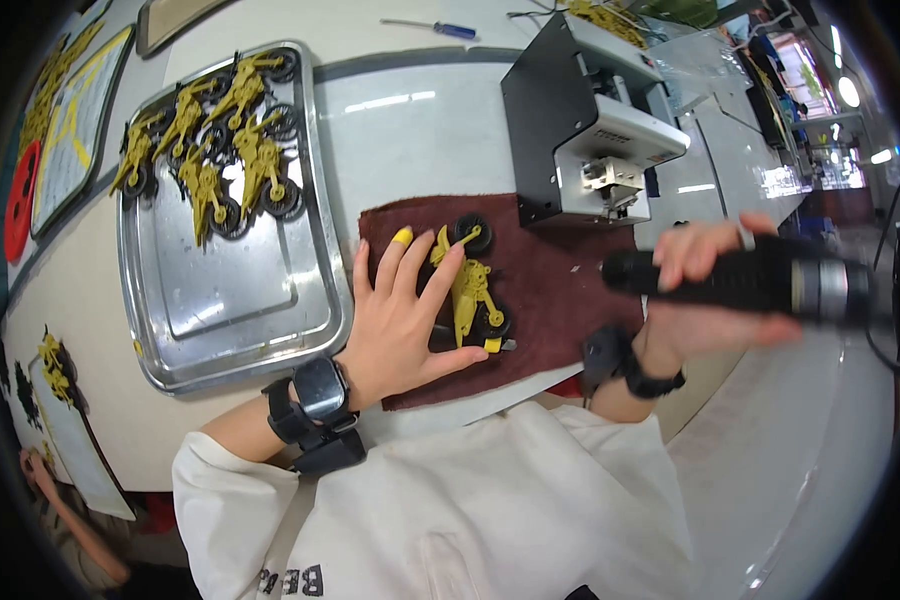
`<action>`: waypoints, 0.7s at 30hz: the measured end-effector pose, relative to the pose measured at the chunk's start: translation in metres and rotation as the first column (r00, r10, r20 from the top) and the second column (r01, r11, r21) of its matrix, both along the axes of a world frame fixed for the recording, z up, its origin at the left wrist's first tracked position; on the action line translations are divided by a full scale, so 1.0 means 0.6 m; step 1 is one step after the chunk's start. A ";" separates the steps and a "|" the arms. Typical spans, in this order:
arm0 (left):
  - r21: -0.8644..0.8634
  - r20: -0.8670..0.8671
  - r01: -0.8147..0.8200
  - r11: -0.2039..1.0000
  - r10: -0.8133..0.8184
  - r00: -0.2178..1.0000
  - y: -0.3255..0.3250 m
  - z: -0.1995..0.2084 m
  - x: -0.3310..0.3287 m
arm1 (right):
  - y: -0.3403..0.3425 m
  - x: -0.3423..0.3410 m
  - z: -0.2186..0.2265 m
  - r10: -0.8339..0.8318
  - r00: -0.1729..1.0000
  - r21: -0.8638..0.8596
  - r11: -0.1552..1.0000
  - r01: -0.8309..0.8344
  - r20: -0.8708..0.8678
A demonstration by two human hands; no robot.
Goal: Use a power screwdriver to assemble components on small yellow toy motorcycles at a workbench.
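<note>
On a dark maroon cloth [560,290] lies a yellow toy motorcycle [475,290] with black wheels. My left hand [400,310] rests flat beside it with fingers spread. Its index finger reaches over the toy's left side, and its thumb lies near the lower wheel. Yellow wraps show on one finger and at the thumb tip. My right hand [705,265] is closed around a black electric screwdriver [750,280], held lengthwise above the cloth's right edge. Motion blurs both hand and tool, and the narrow end points left.
A metal tray [240,345] at left holds several yellow toy motorcycles [205,190]. A black and white machine [580,130] stands behind the cloth. Farther back lies a blue-handled screwdriver [455,31]. Another person's hand [38,470] shows at lower left, near another toy motorcycle [55,370].
</note>
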State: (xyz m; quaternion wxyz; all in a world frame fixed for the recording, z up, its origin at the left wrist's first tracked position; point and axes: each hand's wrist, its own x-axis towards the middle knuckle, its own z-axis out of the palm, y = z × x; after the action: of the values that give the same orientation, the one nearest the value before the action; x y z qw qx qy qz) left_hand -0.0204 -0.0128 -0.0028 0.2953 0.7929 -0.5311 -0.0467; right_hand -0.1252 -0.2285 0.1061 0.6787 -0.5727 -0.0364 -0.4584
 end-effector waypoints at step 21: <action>0.011 -0.061 0.060 0.998 -0.059 0.996 0.004 -0.005 0.004 | 0.093 -0.024 -0.053 0.264 0.964 -0.140 0.954 -0.264 -0.015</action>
State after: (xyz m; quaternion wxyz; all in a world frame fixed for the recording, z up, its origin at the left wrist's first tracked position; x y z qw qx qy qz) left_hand -0.0181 -0.0101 -0.0060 0.3045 0.7768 -0.5450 -0.0831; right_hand -0.1393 -0.1728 0.0745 0.6917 -0.6080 -0.1463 -0.3611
